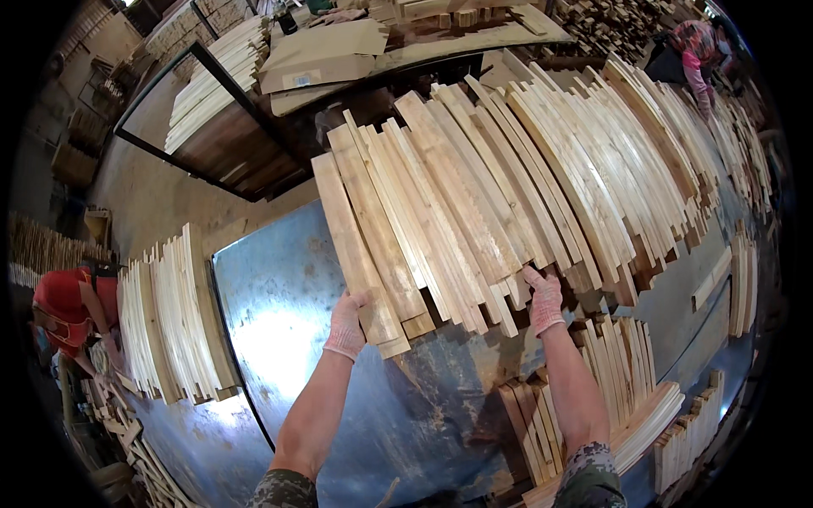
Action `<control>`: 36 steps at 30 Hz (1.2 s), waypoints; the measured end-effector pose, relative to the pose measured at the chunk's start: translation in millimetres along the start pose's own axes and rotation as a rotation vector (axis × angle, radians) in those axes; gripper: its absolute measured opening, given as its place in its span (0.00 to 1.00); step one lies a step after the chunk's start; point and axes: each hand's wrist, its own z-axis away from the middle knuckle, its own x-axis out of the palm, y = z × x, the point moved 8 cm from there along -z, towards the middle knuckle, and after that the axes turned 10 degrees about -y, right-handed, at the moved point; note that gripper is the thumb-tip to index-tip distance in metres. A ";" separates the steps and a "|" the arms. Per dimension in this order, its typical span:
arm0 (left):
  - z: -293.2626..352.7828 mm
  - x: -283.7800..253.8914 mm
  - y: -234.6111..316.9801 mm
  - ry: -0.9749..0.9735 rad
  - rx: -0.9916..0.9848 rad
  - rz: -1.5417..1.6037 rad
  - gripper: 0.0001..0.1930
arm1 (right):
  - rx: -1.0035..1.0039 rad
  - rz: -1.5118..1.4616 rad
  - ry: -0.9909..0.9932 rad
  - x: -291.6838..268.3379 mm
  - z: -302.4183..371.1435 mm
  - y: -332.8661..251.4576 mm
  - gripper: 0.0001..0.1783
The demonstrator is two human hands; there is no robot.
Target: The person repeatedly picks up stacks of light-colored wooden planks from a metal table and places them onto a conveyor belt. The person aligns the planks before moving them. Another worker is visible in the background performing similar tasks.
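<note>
A long row of pale wooden strips (457,195) lies side by side on a blue metal table (275,288), their near ends uneven. My left hand (345,326), in a light knit glove, grips the outermost strip at the left end of the row, thumb over its edge and the other fingers partly hidden. Farther right, my right hand (545,303), gloved alike, closes on near strip ends within the row. Part of its grip is hidden by the wood. The group of strips between both hands lies tightly packed.
Another stack of strips (182,322) stands at the left, beside a person in red (72,313). Shorter bundles (618,356) lie right of my right forearm. A dark metal frame (212,118) and a cardboard sheet (326,55) are beyond. Another person (699,59) works at far right.
</note>
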 end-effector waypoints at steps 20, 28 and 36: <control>-12.9 84.7 16.1 -0.069 0.060 -0.265 0.33 | -0.120 0.122 -0.056 -4.1 -8.4 5.1 0.25; -42.1 71.8 20.4 0.019 -0.047 -0.205 0.30 | -0.062 0.383 -0.047 -0.9 -16.8 4.0 0.35; -36.6 75.0 33.3 -0.133 -0.092 -0.292 0.29 | -0.031 0.257 -0.107 7.1 -6.4 -0.4 0.29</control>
